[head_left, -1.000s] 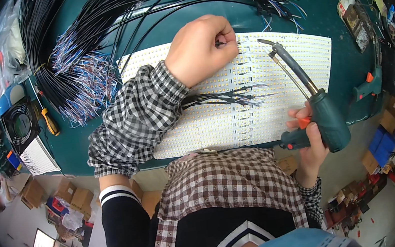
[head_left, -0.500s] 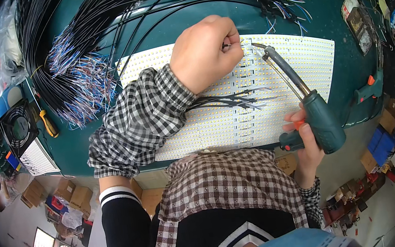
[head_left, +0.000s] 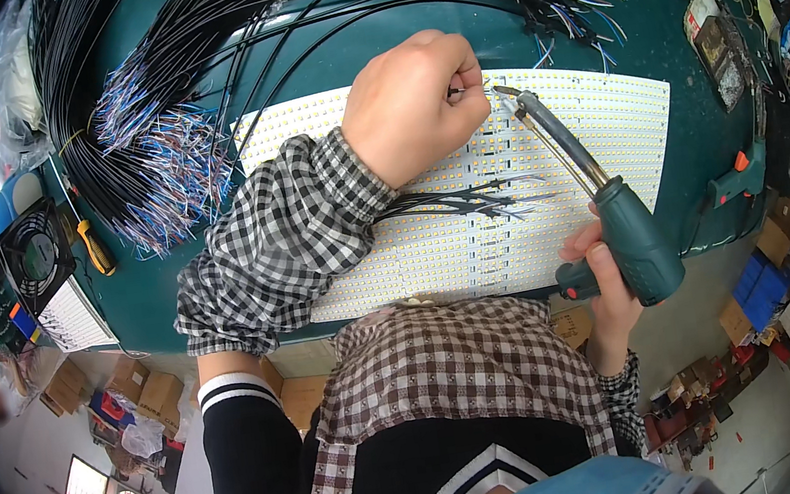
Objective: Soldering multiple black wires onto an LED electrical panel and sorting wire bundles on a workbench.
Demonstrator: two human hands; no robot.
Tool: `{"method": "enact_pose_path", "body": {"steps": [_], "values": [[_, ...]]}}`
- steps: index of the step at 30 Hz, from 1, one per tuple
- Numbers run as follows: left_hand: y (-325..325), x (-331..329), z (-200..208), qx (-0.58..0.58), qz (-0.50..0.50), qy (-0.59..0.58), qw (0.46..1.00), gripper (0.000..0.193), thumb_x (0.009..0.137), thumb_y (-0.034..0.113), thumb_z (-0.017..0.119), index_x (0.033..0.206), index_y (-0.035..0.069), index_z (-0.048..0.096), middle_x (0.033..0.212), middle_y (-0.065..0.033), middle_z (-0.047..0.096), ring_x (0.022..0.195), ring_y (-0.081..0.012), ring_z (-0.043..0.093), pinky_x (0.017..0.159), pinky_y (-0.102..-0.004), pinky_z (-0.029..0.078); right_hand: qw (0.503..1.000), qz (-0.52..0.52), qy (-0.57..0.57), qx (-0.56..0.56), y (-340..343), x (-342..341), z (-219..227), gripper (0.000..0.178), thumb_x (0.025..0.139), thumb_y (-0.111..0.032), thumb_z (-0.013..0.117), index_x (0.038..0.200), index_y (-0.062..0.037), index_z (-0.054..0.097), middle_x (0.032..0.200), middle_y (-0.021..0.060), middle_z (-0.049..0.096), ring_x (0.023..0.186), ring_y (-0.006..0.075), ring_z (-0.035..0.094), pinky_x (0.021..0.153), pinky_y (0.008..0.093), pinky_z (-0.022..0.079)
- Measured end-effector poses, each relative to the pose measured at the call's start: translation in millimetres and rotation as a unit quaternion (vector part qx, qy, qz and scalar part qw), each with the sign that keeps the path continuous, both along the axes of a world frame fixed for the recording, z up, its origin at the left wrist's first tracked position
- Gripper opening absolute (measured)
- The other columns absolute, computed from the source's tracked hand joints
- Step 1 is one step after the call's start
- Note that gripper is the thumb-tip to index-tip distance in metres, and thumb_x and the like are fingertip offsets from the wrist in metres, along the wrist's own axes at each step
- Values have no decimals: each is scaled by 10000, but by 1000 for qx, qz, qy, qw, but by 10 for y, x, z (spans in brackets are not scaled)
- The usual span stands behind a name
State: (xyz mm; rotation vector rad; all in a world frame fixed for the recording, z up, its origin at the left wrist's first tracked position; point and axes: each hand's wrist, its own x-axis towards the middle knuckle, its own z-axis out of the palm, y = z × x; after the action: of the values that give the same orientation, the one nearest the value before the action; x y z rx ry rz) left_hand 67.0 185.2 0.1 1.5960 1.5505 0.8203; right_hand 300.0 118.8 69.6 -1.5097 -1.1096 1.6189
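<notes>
We are working over a pale board (head_left: 593,148) dotted with small yellowish squares, which is lying on a dark green tabletop (head_left: 150,297) and reaching from the middle of the view toward two o'clock. Our left hand (head_left: 416,108), near twelve o'clock, is pinching a thin dark lead (head_left: 457,92) between thumb and curled fingers, with almost no gap; most of that lead is hiding inside the grip. Our right hand (head_left: 609,293), at four o'clock, is wrapping round the handle of a green soldering gun (head_left: 643,247), whose body is sitting at three o'clock; its dark tip (head_left: 507,91) is pointing toward eleven, just beside the left fingertips, though we cannot tell whether it is touching the board. The gun is looking moderately heavy and rigid, so we are judging the moulded plastic handle the place to hold, well away from the metal shaft. The lead is seeming light, bendy and easily slipped, best gripped close behind its end. The board is looking thin, stiff and rather fragile, better taken by its edges. Loose black leads (head_left: 449,201) with frayed, pale ends are resting on it near the centre, while a thick, glossy cable bundle (head_left: 146,130) is fanning out coloured wire ends at ten o'clock.
</notes>
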Motion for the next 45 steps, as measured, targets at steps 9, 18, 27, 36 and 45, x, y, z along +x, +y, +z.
{"method": "enact_pose_path", "body": {"steps": [9,18,27,36,45], "values": [[6,5,1,3,1,3,1000,72,676,52,605,721,22,557,668,-77,523,577,-180,522,517,-275,420,1000,6,-6,8,20,-22,-10,68,795,4,564,845,48,556,736,102,583,698,180,580,659,319,484],[2,12,10,7,0,3,1000,81,669,47,605,719,15,551,669,-86,522,572,-197,517,516,-284,417,1000,2,-20,4,0,-16,-19,48,794,13,562,831,44,558,731,101,584,698,174,576,652,310,477],[-11,-5,4,1,4,0,1000,77,672,46,600,723,13,552,670,-86,523,576,-196,520,521,-283,419,999,9,-41,14,-48,7,-32,243,810,-57,544,1001,85,495,766,108,574,696,183,578,656,313,491],[-24,-22,36,-8,-5,-18,1000,82,713,56,620,756,11,566,694,-65,521,593,-153,508,538,-255,422,998,-5,-49,28,-55,41,-45,425,830,-150,530,1147,117,438,852,121,565,723,210,591,623,314,517],[-65,-43,-7,1,-12,-66,998,115,745,76,653,809,12,582,728,-47,524,622,-121,510,557,-231,430,997,-27,-34,60,-16,63,-81,403,858,-160,497,1160,101,438,935,144,570,836,260,612,588,284,545]]}}
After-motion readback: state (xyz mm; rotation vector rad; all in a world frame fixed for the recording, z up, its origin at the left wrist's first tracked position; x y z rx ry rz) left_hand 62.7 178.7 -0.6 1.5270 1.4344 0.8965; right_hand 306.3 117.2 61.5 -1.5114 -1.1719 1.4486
